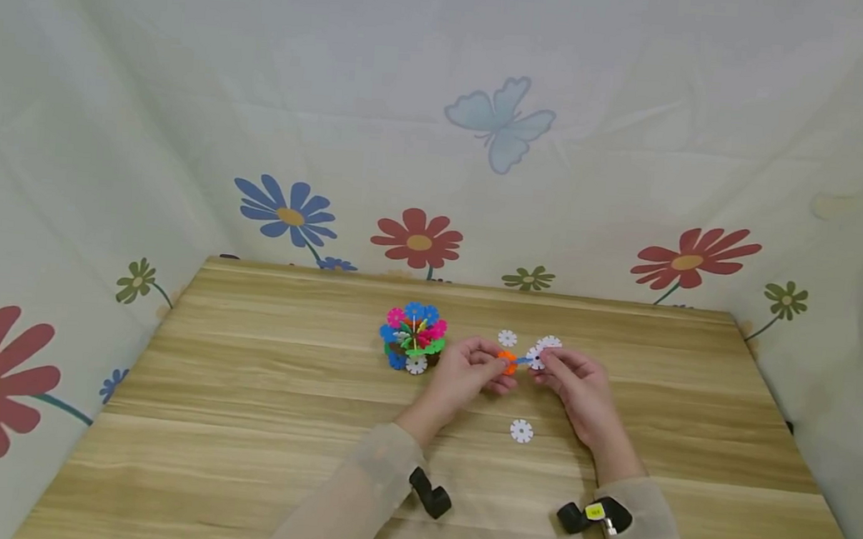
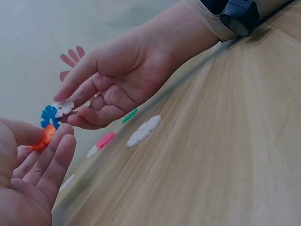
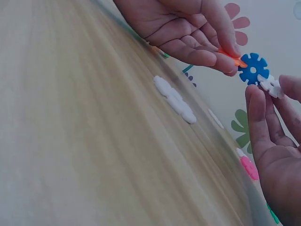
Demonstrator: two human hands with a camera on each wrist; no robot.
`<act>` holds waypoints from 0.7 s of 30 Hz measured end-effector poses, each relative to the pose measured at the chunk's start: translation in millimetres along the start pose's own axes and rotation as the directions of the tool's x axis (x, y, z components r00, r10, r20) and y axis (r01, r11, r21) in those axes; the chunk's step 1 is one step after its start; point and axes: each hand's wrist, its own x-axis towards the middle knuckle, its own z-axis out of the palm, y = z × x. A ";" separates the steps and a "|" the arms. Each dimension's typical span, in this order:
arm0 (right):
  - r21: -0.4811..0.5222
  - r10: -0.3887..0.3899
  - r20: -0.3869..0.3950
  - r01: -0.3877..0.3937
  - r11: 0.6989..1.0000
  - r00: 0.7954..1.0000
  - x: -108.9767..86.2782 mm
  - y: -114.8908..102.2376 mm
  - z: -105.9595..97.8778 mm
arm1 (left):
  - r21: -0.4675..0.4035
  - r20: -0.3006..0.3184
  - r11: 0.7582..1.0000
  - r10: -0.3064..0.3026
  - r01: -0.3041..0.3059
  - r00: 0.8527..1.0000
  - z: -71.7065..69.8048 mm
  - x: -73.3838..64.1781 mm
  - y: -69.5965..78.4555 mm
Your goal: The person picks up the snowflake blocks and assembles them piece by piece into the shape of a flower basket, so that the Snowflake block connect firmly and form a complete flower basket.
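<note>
Over the table, both hands hold a short chain of notched plastic snowflake discs. My left hand (image 1: pixel 461 378) pinches an orange disc (image 3: pixel 230 57) between thumb and fingers. A blue disc (image 3: pixel 254 68) is slotted into it, standing between the two hands. On its other side a white disc (image 3: pixel 270 86) joins the blue one, and my right hand (image 1: pixel 582 394) pinches it by the edge. Another white disc (image 1: pixel 549 342) shows just behind the right fingertips in the head view, overlapping the held one.
Left of the hands stands a round, multicoloured cluster (image 1: pixel 416 364) of joined discs. One loose white disc (image 1: pixel 521 430) lies nearer the person, another white disc (image 1: pixel 507 338) farther back. The wrist views also show a pink disc (image 3: pixel 249 168) and a green disc (image 2: pixel 130 116) on the wooden table (image 1: pixel 277 442).
</note>
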 end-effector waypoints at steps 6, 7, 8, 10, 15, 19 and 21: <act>-0.089 0.004 0.067 0.002 0.996 0.998 -0.7 -0.4 4.7 | 0.054 0.021 0.998 -0.017 0.016 1.000 1.9 -1.1 -0.3; -0.106 0.013 0.071 -0.005 0.994 0.997 -0.8 -0.7 5.2 | 0.067 0.031 0.998 -0.018 0.016 0.999 2.1 -1.1 -0.6; -0.119 0.021 0.072 -0.012 0.993 0.997 -0.8 -1.0 5.6 | 0.076 0.041 0.997 -0.017 0.014 0.999 2.4 -1.4 -0.5; -0.135 0.035 0.074 -0.025 0.991 0.997 -0.7 -1.7 5.7 | 0.096 0.059 0.995 -0.016 0.010 0.998 2.7 -1.7 -0.6; -0.091 0.057 0.033 -0.053 0.994 0.998 -0.3 -4.7 1.1 | 0.251 0.112 0.968 -0.029 0.000 0.993 0.1 -2.3 -1.0; -0.050 0.079 -0.023 -0.080 0.996 0.997 0.5 -6.9 -6.1 | 0.523 0.237 0.845 -0.017 -0.113 0.971 -5.1 -3.7 1.0; -0.033 0.089 -0.033 -0.090 0.995 0.995 0.9 -6.9 -9.5 | 0.614 0.321 0.765 -0.015 -0.195 0.947 -7.2 -4.0 3.0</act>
